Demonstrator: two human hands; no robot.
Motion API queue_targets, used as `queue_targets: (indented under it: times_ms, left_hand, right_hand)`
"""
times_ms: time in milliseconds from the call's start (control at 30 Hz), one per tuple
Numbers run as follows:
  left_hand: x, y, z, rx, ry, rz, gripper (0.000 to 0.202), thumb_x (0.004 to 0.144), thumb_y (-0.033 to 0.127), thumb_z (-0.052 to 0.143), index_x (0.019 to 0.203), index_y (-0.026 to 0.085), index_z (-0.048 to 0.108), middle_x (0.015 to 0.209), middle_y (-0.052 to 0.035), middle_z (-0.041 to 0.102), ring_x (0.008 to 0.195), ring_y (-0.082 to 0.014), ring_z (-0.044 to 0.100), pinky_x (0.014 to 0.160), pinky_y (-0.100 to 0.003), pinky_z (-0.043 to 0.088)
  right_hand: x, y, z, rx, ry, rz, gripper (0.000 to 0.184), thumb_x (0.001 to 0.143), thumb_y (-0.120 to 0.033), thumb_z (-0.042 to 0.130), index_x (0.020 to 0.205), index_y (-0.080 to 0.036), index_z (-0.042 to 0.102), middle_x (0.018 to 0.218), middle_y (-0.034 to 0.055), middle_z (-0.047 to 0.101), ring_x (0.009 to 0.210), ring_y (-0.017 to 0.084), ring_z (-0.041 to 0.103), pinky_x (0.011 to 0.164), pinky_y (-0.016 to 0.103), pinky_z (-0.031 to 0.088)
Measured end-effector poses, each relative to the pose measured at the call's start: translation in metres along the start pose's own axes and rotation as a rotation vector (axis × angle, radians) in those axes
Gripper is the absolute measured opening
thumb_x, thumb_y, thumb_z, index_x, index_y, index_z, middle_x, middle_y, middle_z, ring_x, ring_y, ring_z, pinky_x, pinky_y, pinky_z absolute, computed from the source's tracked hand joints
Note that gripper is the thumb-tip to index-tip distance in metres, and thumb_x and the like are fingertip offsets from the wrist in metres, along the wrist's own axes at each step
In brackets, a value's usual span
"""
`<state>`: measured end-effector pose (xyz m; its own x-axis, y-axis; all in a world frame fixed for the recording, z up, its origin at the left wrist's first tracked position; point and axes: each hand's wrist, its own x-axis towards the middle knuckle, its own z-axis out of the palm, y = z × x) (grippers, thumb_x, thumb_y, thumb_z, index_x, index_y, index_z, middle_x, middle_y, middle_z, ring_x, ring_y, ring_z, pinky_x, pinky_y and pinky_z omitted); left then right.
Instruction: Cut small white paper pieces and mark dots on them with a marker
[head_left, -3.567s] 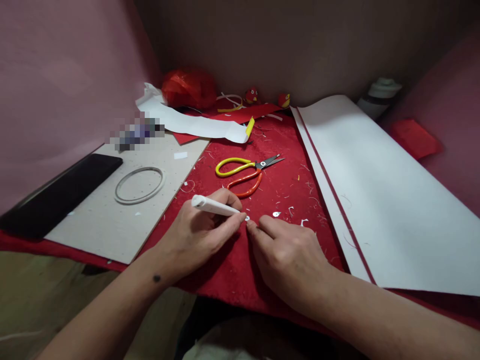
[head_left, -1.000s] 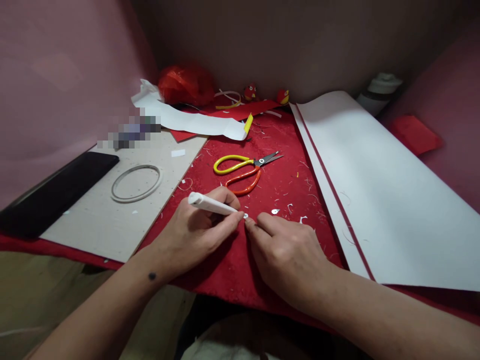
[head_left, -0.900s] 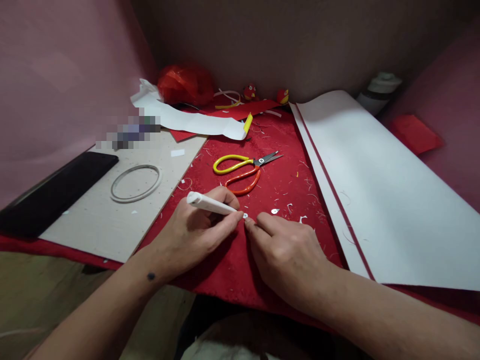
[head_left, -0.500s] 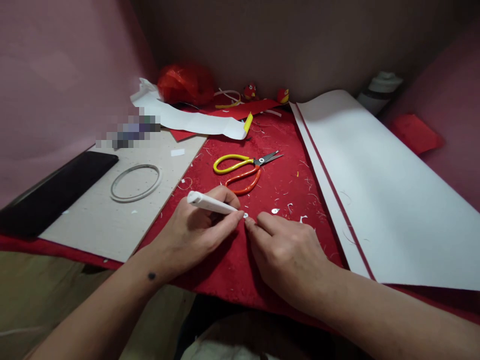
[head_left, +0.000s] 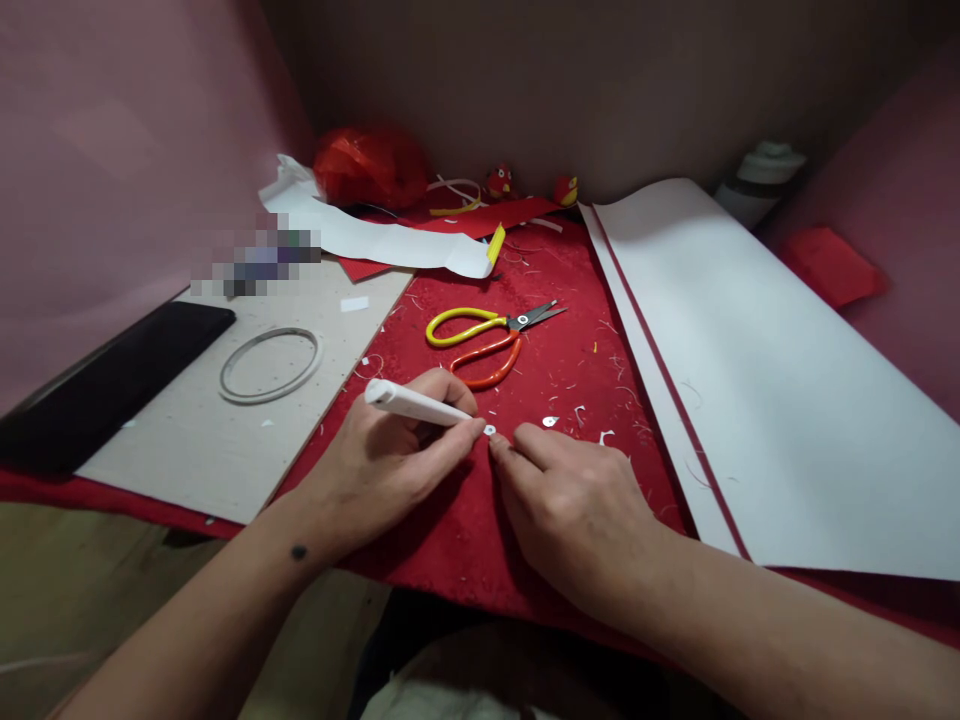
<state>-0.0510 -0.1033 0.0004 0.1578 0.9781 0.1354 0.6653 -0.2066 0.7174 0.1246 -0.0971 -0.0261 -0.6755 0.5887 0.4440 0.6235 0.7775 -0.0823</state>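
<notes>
My left hand [head_left: 397, 455] is closed around a white pen [head_left: 420, 405], its tip end down by a tiny white paper piece [head_left: 490, 430] with a dark mark in its middle. My right hand [head_left: 566, 490] is closed, the fingers curled, with the fingertips pressing the near edge of that piece against the red cloth [head_left: 450, 540]. Another white paper piece [head_left: 551, 422] with a dark dot lies just beyond my right knuckles. Past both hands rest scissors [head_left: 499, 340] with yellow and orange handles, blades slightly apart.
A pale board [head_left: 180, 430] on the left carries a ring-shaped roll [head_left: 270, 366] and a black flat object [head_left: 112, 385]. White sheets [head_left: 772, 380] lie at right. A white paper strip [head_left: 405, 245], two red bird figures [head_left: 500, 181] and a red plastic bag [head_left: 371, 168] are behind.
My left hand has shifted slightly left, and the pen's top end has tipped a little left with it. The small paper piece shows more now. My right hand stays in place.
</notes>
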Motion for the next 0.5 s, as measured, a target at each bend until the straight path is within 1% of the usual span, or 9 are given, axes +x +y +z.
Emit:
queue_targets:
  times_ms: [333,500]
  left_hand:
    - [0.0013,0.0007,0.0011,0.032,0.015,-0.001,0.012,0.083,0.029,0.053,0.077,0.018,0.054,0.062,0.0051,0.050,0.054,-0.0080,0.042,0.049,-0.021,0.033]
    - [0.0002,-0.0006,0.0007,0.026,0.023,0.006,0.012,0.083,0.028,0.053,0.078,0.018,0.054,0.063,0.0052,0.051,0.055,-0.0078,0.043,0.050,-0.021,0.034]
  right_hand:
    - [-0.0011,0.0004,-0.0007,-0.001,0.014,0.010,0.015,0.081,-0.009,0.051,0.073,-0.015,0.063,0.063,0.0018,0.053,0.053,0.015,0.043,0.049,0.031,0.025]
    - [-0.0022,0.0006,0.0000,0.002,0.049,-0.001,0.016,0.082,-0.009,0.051,0.072,-0.014,0.063,0.060,0.0011,0.050,0.051,0.014,0.041,0.048,0.031,0.023]
